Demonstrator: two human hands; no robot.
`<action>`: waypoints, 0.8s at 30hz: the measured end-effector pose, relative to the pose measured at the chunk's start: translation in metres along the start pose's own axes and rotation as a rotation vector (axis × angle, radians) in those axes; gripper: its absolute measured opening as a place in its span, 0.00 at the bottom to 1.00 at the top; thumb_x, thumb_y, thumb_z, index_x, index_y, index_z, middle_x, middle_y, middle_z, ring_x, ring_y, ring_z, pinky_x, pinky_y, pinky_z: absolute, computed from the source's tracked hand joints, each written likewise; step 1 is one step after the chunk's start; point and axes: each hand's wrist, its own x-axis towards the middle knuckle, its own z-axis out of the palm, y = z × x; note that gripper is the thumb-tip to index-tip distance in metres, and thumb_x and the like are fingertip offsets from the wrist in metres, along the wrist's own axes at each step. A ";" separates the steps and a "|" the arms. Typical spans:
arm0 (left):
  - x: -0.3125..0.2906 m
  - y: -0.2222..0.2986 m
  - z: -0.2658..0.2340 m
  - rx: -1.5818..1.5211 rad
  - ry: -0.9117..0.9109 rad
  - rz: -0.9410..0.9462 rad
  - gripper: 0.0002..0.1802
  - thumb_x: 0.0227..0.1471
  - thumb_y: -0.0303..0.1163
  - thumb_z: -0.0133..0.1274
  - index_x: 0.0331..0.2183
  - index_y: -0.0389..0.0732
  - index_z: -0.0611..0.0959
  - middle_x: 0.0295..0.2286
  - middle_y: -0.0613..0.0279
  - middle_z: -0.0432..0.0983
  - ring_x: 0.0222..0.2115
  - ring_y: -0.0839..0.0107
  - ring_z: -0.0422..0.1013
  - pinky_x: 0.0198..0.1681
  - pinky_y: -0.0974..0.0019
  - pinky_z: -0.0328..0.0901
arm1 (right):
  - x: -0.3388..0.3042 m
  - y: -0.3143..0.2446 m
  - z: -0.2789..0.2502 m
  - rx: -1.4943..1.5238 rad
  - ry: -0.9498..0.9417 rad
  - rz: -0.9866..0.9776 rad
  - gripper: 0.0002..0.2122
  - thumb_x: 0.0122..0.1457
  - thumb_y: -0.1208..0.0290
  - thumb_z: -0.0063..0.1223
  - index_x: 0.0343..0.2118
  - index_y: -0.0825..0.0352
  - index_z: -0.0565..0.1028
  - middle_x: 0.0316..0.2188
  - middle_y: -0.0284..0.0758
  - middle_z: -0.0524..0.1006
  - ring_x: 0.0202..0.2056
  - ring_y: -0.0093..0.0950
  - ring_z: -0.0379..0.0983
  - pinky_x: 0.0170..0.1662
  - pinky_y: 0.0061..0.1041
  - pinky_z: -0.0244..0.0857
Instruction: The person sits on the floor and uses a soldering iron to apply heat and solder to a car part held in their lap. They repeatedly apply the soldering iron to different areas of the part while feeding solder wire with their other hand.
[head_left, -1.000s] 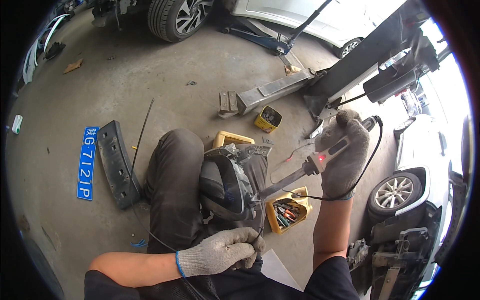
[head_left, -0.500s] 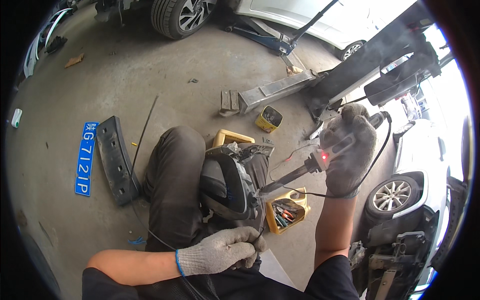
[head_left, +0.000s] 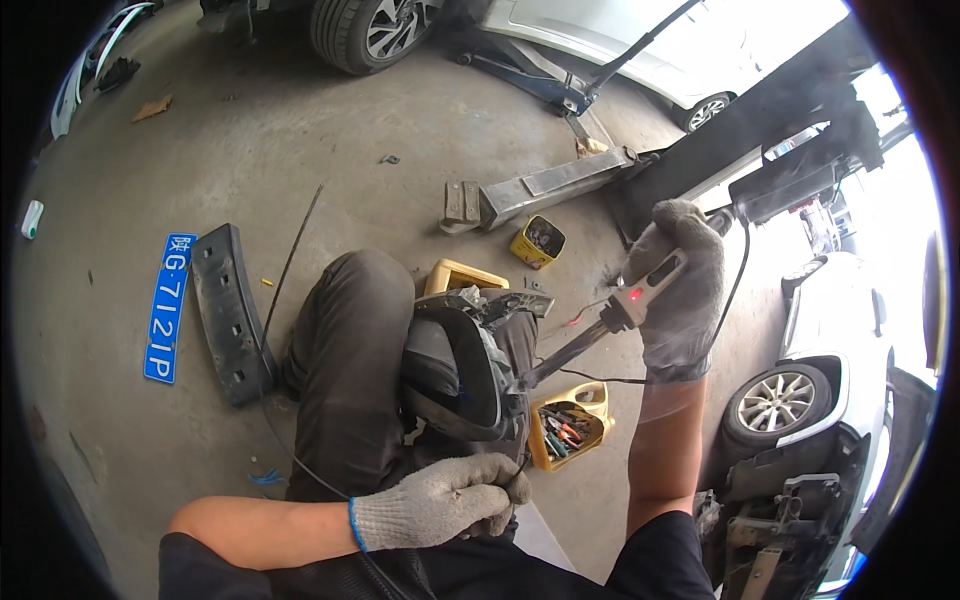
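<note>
Across my thighs rests a dark car side mirror housing [head_left: 432,370], its opening facing up and its broken-looking mount at the far end. My right hand [head_left: 690,300], in a dirty grey glove, is closed round a corded hot tool [head_left: 568,356] with a glowing red light. The tool's dark shaft slants down to the housing's right edge, where its tip appears to touch; the exact contact is hard to see. My left hand [head_left: 450,502], also gloved, pinches a thin black rod [head_left: 522,466] just below the housing. Faint smoke hangs near my right hand.
A cut-open yellow jug [head_left: 545,455] with pliers and other tools stands right of my leg. Beyond lie a yellow tub [head_left: 538,242], a metal lift arm [head_left: 560,183], a black plastic strip [head_left: 228,310] and a blue plate [head_left: 170,310]. A white car [head_left: 835,340] stands at right.
My right hand and the hot tool have shifted slightly left, with the shaft still slanting to the housing's right edge. My left hand stays nearly in place with the rod.
</note>
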 end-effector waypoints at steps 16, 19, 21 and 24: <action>0.003 -0.004 -0.003 0.027 0.043 -0.015 0.11 0.58 0.27 0.42 0.41 0.38 0.76 0.25 0.67 0.73 0.25 0.82 0.67 0.28 0.78 0.61 | -0.011 0.020 -0.013 0.086 0.087 0.091 0.10 0.60 0.67 0.44 0.36 0.68 0.74 0.19 0.34 0.74 0.21 0.24 0.69 0.26 0.19 0.63; 0.002 -0.002 -0.002 0.045 0.039 -0.022 0.11 0.58 0.26 0.42 0.42 0.38 0.76 0.25 0.67 0.73 0.26 0.82 0.67 0.28 0.77 0.61 | -0.017 0.016 -0.006 0.074 0.138 0.081 0.10 0.59 0.68 0.44 0.35 0.68 0.74 0.19 0.34 0.74 0.21 0.24 0.70 0.25 0.19 0.63; 0.002 -0.001 -0.002 0.058 0.034 -0.020 0.12 0.57 0.26 0.42 0.42 0.37 0.76 0.26 0.67 0.73 0.26 0.82 0.67 0.28 0.77 0.61 | -0.014 0.021 -0.014 0.198 0.097 0.086 0.10 0.59 0.68 0.45 0.35 0.68 0.74 0.19 0.35 0.74 0.21 0.24 0.70 0.25 0.19 0.63; 0.003 -0.001 -0.001 0.083 0.045 -0.052 0.14 0.61 0.30 0.41 0.45 0.36 0.74 0.24 0.69 0.73 0.23 0.87 0.63 0.27 0.80 0.60 | -0.019 0.022 -0.014 0.122 0.162 -0.011 0.10 0.59 0.68 0.44 0.34 0.68 0.74 0.19 0.36 0.74 0.22 0.26 0.71 0.26 0.21 0.64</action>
